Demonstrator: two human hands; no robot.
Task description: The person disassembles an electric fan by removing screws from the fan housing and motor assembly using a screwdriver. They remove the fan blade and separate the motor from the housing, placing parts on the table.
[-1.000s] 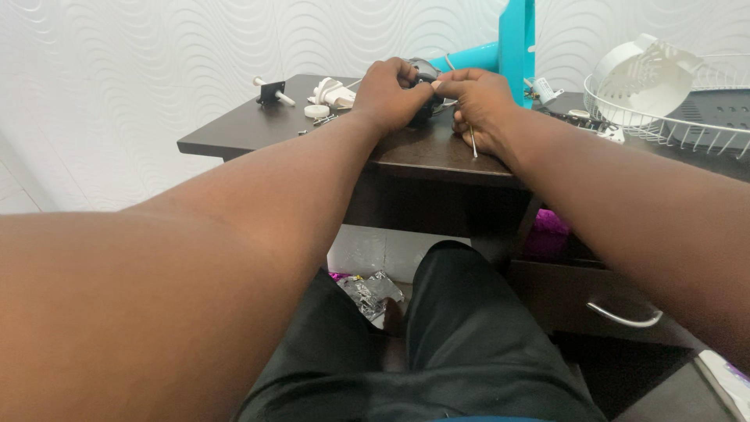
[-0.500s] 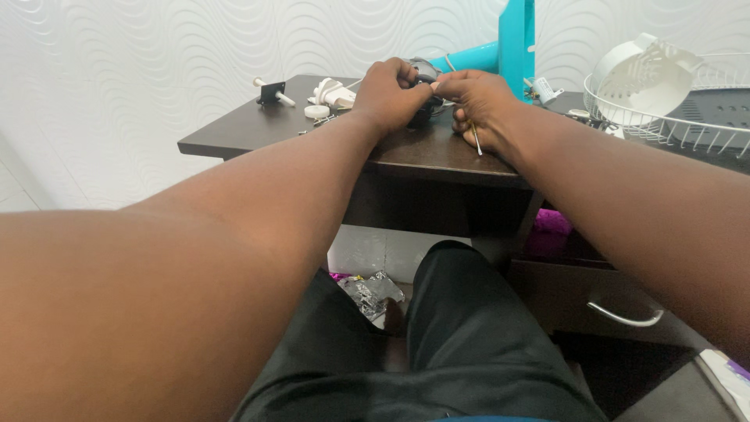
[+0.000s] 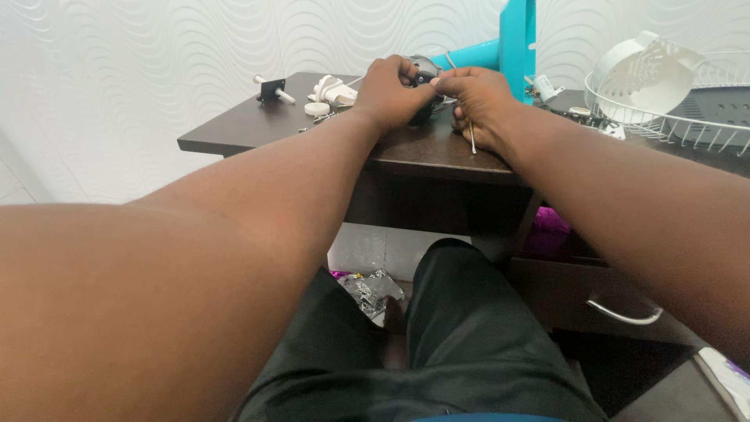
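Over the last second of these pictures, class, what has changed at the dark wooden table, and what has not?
Almost nothing. The thin metal rod under the right hand swung slightly, out and back to near upright. Both hands stayed closed together on the small dark round part, left hand beside the right. The white plastic pieces, turquoise stand and white wire basket stayed put.
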